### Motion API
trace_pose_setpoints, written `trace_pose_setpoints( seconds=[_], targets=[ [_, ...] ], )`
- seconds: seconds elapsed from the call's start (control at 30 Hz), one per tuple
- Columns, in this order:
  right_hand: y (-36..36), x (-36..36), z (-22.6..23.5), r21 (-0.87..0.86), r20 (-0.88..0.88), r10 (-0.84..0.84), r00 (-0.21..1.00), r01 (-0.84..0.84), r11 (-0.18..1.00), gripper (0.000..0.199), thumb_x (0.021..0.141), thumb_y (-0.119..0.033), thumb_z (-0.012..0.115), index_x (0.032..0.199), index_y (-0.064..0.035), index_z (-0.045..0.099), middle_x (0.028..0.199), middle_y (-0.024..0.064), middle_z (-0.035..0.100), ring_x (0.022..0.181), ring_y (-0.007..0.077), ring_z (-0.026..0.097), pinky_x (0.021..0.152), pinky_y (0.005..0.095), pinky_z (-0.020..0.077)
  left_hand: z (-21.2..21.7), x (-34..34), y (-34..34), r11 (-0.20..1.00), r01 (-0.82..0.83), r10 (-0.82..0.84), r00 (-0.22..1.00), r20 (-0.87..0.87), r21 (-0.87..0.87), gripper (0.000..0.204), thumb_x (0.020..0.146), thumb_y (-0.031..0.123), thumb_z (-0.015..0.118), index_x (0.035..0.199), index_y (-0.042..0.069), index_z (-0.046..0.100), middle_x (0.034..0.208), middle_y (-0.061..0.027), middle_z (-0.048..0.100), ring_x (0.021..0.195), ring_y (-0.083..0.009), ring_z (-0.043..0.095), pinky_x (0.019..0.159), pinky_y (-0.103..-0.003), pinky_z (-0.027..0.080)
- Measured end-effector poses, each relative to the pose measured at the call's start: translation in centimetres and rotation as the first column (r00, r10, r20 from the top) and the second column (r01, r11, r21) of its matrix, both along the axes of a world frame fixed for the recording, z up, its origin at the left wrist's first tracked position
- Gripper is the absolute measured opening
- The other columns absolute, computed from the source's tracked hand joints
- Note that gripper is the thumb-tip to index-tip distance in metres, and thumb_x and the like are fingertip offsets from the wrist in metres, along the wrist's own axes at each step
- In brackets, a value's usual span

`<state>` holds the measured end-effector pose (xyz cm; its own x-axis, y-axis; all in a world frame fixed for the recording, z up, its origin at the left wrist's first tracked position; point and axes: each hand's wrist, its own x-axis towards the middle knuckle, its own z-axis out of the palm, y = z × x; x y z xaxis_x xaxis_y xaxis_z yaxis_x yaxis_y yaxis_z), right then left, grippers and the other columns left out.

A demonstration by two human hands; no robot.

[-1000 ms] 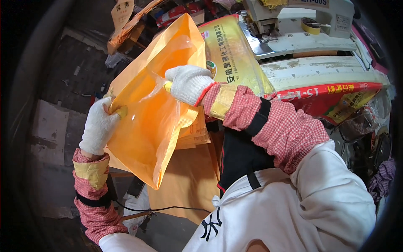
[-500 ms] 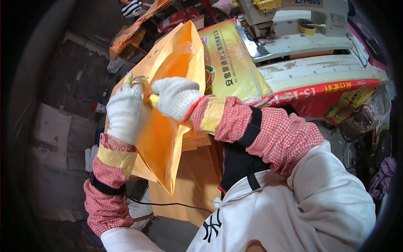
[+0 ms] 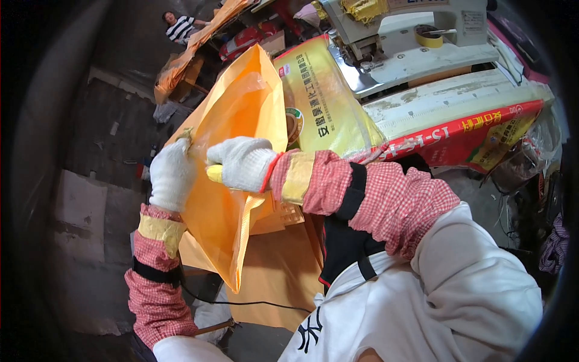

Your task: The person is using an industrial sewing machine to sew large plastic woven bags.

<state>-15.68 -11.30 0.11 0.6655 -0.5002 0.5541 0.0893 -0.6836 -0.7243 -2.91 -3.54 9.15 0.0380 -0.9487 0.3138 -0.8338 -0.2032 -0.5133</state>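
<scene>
A large orange woven bag (image 3: 265,114) hangs with its mouth spread wide, and a clear plastic liner (image 3: 238,99) shows inside it. My left hand (image 3: 172,175), in a white knit glove, is closed on the bag's left rim. In a matching glove with yellow on the thumb, my right hand (image 3: 241,163) is closed in front of the bag's mouth. Its fingers curl inward, so what they hold, if anything, is hidden. Red checked sleeve covers with yellow bands wrap both forearms.
A white industrial sewing machine (image 3: 446,60) stands at the upper right, with a roll of yellow tape (image 3: 428,36) on it. A yellow printed sack (image 3: 325,90) covers the table beside it. More orange bags (image 3: 193,51) lie farther off, near a person (image 3: 181,27). A black cable (image 3: 253,303) crosses below.
My right hand has drawn slightly away from my left, widening the gap between them. The bag and both hands sit a little lower, and the whole view has shifted slightly.
</scene>
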Motion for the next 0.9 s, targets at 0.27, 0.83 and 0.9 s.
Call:
trace_pose_setpoints(
  seconds=[0.27, 0.83, 0.9],
  targets=[
    [-9.4, 5.1, -2.9, 0.956, 0.286, 0.087, 0.954, -0.290, 0.038, 0.043, 0.080, -0.036, 0.060, 0.115, -0.0150, 0.048, 0.097, 0.0080, 0.055, 0.089, 0.0275, 0.054, 0.079, 0.0422, 0.0430, 1.1, -1.7, 3.6, 0.996, 0.088, -0.074, 0.890, -0.450, 0.010, 0.007, 0.076, 0.002, 0.049, 0.079, 0.000, 0.056, 0.071, -0.0218, 0.055, 0.069, -0.0360, 0.056, 0.057, -0.039, 0.043],
    [-13.8, -1.3, 1.5, 0.745, 0.667, -0.046, 0.743, -0.666, 0.037, 0.011, 0.085, -0.013, 0.055, 0.092, -0.0042, 0.057, 0.082, 0.0092, 0.062, 0.081, 0.0161, 0.061, 0.068, 0.0364, 0.0541, 0.4, -0.9, 3.8, 0.982, 0.160, -0.186, 0.901, -0.391, -0.096, 0.008, 0.069, -0.005, 0.053, 0.066, -0.004, 0.046, 0.060, -0.0200, 0.045, 0.057, -0.0351, 0.046, 0.050, -0.034, 0.036],
    [-11.3, -0.9, 0.6, 0.702, 0.653, 0.023, 0.757, -0.616, 0.358, 0.015, 0.084, -0.013, 0.056, 0.097, -0.0056, 0.057, 0.086, 0.0092, 0.062, 0.082, 0.0181, 0.061, 0.073, 0.0342, 0.0531, 0.4, -1.7, 3.3, 0.991, 0.112, -0.133, 0.923, -0.361, -0.079, 0.007, 0.070, -0.005, 0.054, 0.069, -0.004, 0.048, 0.063, -0.0194, 0.048, 0.059, -0.0341, 0.049, 0.052, -0.033, 0.038]
  ],
)
